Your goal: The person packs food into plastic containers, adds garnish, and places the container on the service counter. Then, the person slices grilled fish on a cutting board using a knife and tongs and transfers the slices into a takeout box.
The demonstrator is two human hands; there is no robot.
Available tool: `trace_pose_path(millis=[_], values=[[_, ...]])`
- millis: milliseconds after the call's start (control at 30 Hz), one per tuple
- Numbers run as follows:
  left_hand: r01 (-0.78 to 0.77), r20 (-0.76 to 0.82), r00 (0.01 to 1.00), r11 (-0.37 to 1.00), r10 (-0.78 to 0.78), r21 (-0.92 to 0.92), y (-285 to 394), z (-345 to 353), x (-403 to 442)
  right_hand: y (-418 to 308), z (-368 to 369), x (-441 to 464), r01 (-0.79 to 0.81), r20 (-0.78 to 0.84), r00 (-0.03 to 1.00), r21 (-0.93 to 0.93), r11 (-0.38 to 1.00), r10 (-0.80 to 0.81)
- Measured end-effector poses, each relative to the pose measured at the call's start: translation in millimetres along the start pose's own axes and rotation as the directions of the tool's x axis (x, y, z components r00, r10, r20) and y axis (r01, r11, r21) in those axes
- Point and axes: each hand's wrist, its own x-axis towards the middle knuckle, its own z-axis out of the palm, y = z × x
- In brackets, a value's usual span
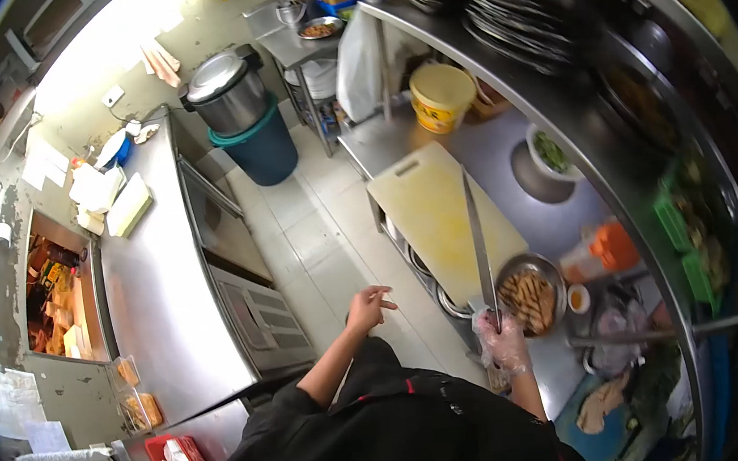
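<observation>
My right hand [501, 342], in a clear plastic glove, is closed round the handle of a long knife [479, 237]. Its blade points away from me, over the right part of a pale yellow cutting board [425, 211]. Close by on the right is a metal bowl [558, 287] of grilled meat strips [529, 300]. My left hand [370, 309] is bare and held in the air over the floor, left of the board, with its fingers apart and nothing in them.
An orange-topped bottle [609, 247], a small sauce cup [579, 298] and a bowl of greens [550, 154] stand on the right counter. A yellow bucket [442, 98] is behind the board. Shelves [507, 88] with black plates overhang it. Another steel counter [164, 288] runs along the left.
</observation>
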Motion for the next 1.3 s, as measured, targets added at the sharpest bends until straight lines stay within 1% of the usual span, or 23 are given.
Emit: trace_pose_path(millis=[33, 100, 167, 233, 267, 367, 433, 633, 733, 767, 833, 867, 900, 933, 967, 1033, 1067, 1100, 1133, 1167, 1233, 1267, 1300], values=[[-0.078, -0.073, 0.995, 0.991, 0.07, -0.107, -5, -29, 8, -7, 20, 20, -0.022, 0.026, 0.999, -0.038, 0.999, 0.023], [-0.317, -0.287, 0.886, 0.927, 0.365, 0.199, -37, -82, 44, -21, 61, 63, -0.038, 0.093, 0.995, 0.019, 0.999, 0.036], [-0.371, -0.325, 0.853, 0.912, 0.409, 0.174, -20, -141, 68, -33, 103, 103, -0.052, 0.17, 0.984, 0.04, 0.998, 0.045], [-0.249, -0.197, 0.958, 0.946, 0.209, -0.207, 33, -196, 68, -56, 148, 135, -0.099, 0.26, 0.964, 0.168, 0.981, 0.053], [-0.239, -0.236, 0.956, 0.926, 0.173, -0.292, 39, -218, 82, -60, 171, 160, -0.123, 0.276, 0.959, 0.203, 0.971, 0.064], [-0.051, -0.323, 0.945, 0.998, 0.06, 0.036, 99, -268, 104, -112, 219, 203, -0.213, 0.391, 0.916, 0.293, 0.932, 0.086], [-0.106, -0.303, 0.946, 0.993, 0.118, 0.057, 117, -292, 136, -163, 239, 228, -0.259, 0.475, 0.875, 0.3, 0.918, 0.092], [-0.298, -0.157, 0.943, 0.955, 0.295, 0.004, 173, -337, 268, -209, 303, 342, -0.217, 0.397, 0.914, 0.291, 0.932, 0.089], [-0.078, -0.192, 0.974, 0.97, 0.124, 0.229, 229, -347, 320, -216, 320, 402, -0.21, 0.306, 0.941, 0.194, 0.958, 0.144], [0.002, -0.222, 0.973, 0.958, 0.065, 0.287, 244, -352, 339, -223, 326, 418, -0.21, 0.323, 0.937, 0.202, 0.957, 0.137], [-0.121, -0.312, 0.935, 0.98, 0.166, 0.161, 243, -361, 392, -239, 333, 464, -0.167, 0.351, 0.933, 0.223, 0.96, 0.08], [-0.194, -0.328, 0.916, 0.971, 0.23, 0.138, 244, -368, 411, -228, 340, 492, -0.07, 0.32, 0.947, 0.119, 0.99, 0.028], [-0.272, -0.341, 0.892, 0.955, 0.297, 0.12, 266, -375, 427, -238, 348, 512, -0.04, 0.294, 0.956, 0.122, 0.992, 0.003], [-0.33, -0.272, 0.907, 0.944, 0.322, 0.017, 285, -382, 434, -247, 357, 527, -0.021, 0.267, 0.964, 0.122, 0.992, -0.013], [-0.412, -0.27, 0.845, 0.884, 0.462, 0.222, 296, -392, 457, -256, 363, 541, -0.002, 0.238, 0.971, 0.116, 0.993, -0.026], [-0.497, -0.182, 0.694, 0.646, 0.697, 0.579, 306, -420, 505, -263, 372, 572, 0.045, 0.191, 0.981, -0.007, 0.999, -0.043], [-0.505, -0.124, 0.706, 0.618, 0.698, 0.602, 322, -439, 527, -269, 379, 582, 0.052, 0.151, 0.988, -0.055, 0.997, -0.044], [-0.482, -0.191, 0.657, 0.602, 0.729, 0.637, 345, -449, 542, -274, 385, 595, 0.061, 0.11, 0.993, -0.1, 0.993, -0.05], [-0.501, -0.242, 0.696, 0.699, 0.676, 0.51, 361, -464, 572, -272, 388, 609, 0.05, 0.04, 0.998, -0.202, 0.978, -0.042], [-0.509, -0.28, 0.736, 0.777, 0.616, 0.372, 377, -480, 601, -280, 387, 617, 0.002, 0.015, 1.0, -0.176, 0.984, 0.0], [-0.439, -0.322, 0.75, 0.798, 0.578, 0.413, 425, -507, 655, -303, 385, 630, -0.086, -0.042, 0.996, -0.111, 0.99, 0.082], [-0.515, -0.319, 0.693, 0.754, 0.646, 0.408, 440, -518, 698, -293, 387, 639, -0.069, -0.12, 0.991, -0.1, 0.993, 0.057], [-0.454, -0.255, 0.706, 0.699, 0.661, 0.553, 471, -529, 732, -284, 391, 648, -0.056, -0.196, 0.98, -0.088, 0.995, 0.038]])
